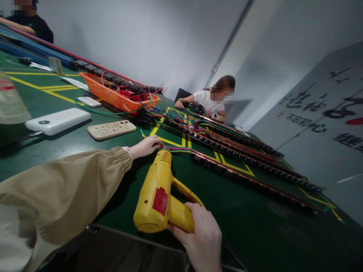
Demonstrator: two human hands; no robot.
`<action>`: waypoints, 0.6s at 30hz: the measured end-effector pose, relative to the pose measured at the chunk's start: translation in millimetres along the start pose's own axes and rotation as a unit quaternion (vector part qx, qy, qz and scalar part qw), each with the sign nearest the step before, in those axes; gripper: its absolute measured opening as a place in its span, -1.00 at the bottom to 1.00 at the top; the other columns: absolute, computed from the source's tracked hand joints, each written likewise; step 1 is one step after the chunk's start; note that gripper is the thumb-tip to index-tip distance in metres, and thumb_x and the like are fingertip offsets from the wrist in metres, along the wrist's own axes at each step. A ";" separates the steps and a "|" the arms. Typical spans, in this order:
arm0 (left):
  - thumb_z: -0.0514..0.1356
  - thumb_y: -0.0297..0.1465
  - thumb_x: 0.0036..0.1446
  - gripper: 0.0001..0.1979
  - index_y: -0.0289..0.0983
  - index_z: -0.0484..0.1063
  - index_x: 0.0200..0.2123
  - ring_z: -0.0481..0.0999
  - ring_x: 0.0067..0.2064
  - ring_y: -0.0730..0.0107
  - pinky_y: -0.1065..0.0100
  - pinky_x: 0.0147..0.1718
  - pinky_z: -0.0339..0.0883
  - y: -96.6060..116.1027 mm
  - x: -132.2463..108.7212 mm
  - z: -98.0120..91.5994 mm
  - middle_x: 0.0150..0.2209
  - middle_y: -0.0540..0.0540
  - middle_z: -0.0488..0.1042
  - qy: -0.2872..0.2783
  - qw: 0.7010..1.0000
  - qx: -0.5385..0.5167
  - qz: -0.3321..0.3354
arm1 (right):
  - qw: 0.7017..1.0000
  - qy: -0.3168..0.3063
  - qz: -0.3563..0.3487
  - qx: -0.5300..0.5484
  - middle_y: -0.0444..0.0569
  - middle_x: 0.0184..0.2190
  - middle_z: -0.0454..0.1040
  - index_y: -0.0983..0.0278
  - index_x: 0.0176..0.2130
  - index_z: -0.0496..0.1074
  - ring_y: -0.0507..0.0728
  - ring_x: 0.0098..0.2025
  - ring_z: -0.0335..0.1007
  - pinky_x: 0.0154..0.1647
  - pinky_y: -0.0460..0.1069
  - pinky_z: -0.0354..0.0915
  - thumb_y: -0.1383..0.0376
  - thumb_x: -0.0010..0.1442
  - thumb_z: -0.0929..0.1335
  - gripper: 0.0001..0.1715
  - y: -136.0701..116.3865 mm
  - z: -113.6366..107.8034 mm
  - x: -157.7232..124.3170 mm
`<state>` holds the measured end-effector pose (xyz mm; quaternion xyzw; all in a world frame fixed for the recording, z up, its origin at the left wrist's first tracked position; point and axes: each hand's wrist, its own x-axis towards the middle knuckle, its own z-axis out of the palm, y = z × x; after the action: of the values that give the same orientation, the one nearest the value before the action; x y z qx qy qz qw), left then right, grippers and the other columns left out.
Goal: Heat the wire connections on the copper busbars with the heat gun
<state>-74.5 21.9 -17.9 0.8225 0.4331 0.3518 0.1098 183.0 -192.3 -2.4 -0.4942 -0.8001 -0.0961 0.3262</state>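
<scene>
Nearest: right hand (202, 234) clamped round the rear handle of a yellow heat gun (153, 202). The gun stands with its nozzle pointing away from the body, and this grip keeps the fingers well behind the hot end. Trigger not visible; cannot tell whether it is running.

Just past the nozzle: left hand (145, 147), fingertips together, apparently pinching a bundle of coloured wires (180, 149). The nozzle hides part of the contact. Judged reason: the pinch steadies loose leads in front of the nozzle while the fingers stay to its left, though close to the heat.

The wires run right into a black strip with copper-coloured bars (241, 175), laid flat on the green table (255, 234); its length lying there probably anchors the leads.

Further left: white power bank (61, 121) and a phone-like slab in a patterned cream case (112, 130), both beyond the left forearm, out of the gun's line.

Beyond: orange basket (98, 87) holding wires and red parts, likely corralling loose pieces. More strips lie roughly parallel; a co-worker in a white top (206, 101) leans over their far side.
</scene>
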 end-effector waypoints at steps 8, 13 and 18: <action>0.06 -0.28 0.07 -0.79 -0.30 0.39 -0.38 0.34 -0.34 0.40 0.40 -0.33 0.24 7.3 -7.2 -6.9 -0.39 -0.07 0.37 -0.058 0.998 0.002 0.021 | 1.000 0.001 0.001 -0.001 -0.08 -0.43 0.38 0.29 -0.25 0.35 0.12 -0.41 0.29 -0.40 0.00 0.15 -0.18 0.07 0.26 -0.40 -3.7 -2.4 0.8; 0.04 -0.30 0.07 -0.82 -0.29 0.33 -0.37 0.35 -0.28 0.35 0.38 -0.30 0.24 23.2 -11.1 -12.3 -0.32 -0.10 0.36 -0.070 0.997 0.038 0.000 | 1.000 -0.008 0.021 0.000 -0.07 -0.42 0.38 0.28 -0.25 0.34 0.12 -0.40 0.30 -0.39 0.01 0.19 -0.14 0.04 0.31 -0.44 -6.3 -4.4 0.4; -0.02 -0.29 0.13 -0.81 -0.26 0.30 -0.29 0.37 -0.28 0.35 0.37 -0.32 0.23 27.4 -11.9 -12.1 -0.26 -0.10 0.35 -0.076 0.995 0.070 -0.011 | 0.999 -0.031 -0.012 -0.019 -0.04 -0.42 0.42 0.18 -0.23 0.33 0.14 -0.41 0.33 -0.45 0.00 0.29 -0.05 -0.01 0.36 -0.55 -5.5 -9.1 3.6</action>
<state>-69.8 -5.4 -1.5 0.8477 0.4561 0.2559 0.0884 181.2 -196.7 7.8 -0.4936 -0.8136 -0.0997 0.2905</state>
